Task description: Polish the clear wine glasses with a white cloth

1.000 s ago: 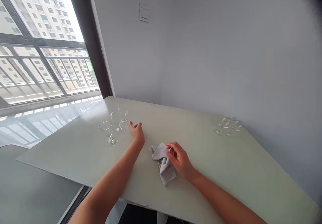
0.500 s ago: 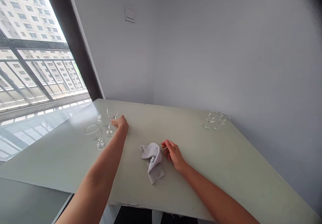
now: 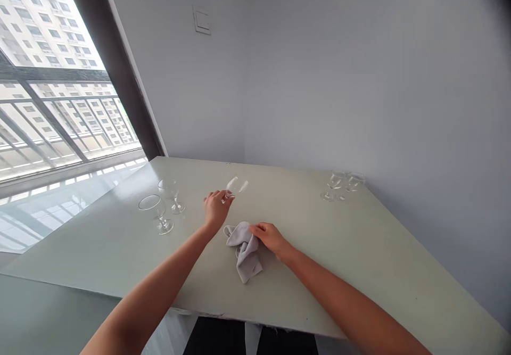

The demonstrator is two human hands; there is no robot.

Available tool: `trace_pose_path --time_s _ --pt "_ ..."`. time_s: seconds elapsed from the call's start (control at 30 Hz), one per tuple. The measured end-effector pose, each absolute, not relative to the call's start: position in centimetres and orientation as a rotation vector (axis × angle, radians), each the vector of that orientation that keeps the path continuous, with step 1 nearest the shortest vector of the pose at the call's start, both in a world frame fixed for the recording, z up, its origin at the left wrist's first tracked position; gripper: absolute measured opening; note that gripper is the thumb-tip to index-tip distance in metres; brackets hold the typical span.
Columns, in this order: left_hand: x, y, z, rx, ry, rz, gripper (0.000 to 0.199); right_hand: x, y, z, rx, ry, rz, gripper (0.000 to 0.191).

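My left hand (image 3: 217, 206) is closed around the stem of a clear wine glass (image 3: 237, 184), which leans to the right above the middle of the table. To its lower right, my right hand (image 3: 271, 237) pinches the upper right edge of a crumpled pale grey cloth (image 3: 248, 259) lying on the tabletop. Two more stemmed glasses stand at the left, a front glass (image 3: 153, 208) and one behind it, a rear glass (image 3: 171, 191).
Near the table's right back edge stand a stemmed glass (image 3: 332, 186) and another glass (image 3: 352, 186) close together. A grey wall (image 3: 339, 78) borders the pale table (image 3: 327, 270) behind and at right. A large window (image 3: 48, 105) is at the left.
My left hand has brought one wine glass from the group at the left toward the middle. My right hand, beside the cloth before, now grips its edge.
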State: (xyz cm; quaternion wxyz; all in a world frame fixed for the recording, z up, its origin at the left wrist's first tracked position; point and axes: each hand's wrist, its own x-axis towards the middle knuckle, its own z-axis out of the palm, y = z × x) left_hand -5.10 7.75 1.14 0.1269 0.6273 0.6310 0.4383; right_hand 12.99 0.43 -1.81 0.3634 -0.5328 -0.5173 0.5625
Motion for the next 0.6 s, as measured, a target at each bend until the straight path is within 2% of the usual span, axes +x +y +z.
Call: trace_pose_path --time_s 0.07,0.17,0.37,0.5,0.6 --pt "-4.3 6.6 1.4 1.915 1.808 1.24 0.015 12.4 0.6 -1.5 -1.33 -1.327 1.444 0.023" --pt "-4.0 5.7 1.1 1.737 1.73 1.262 0.02 12.8 1.4 -0.8 -1.228 -1.046 1.475 0.019" --pt "-4.5 5.1 -0.3 1.418 1.528 1.314 0.025 16.8 2.3 0.4 -1.0 -0.636 1.41 0.021" --pt "-3.7 4.4 0.0 1.291 1.269 1.3 0.027 17.4 1.0 0.9 -0.974 -0.751 1.474 0.031" --pt "-2.7 3.6 0.6 1.233 1.04 1.264 0.036 16.8 0.2 1.3 -0.919 -0.824 1.527 0.033"
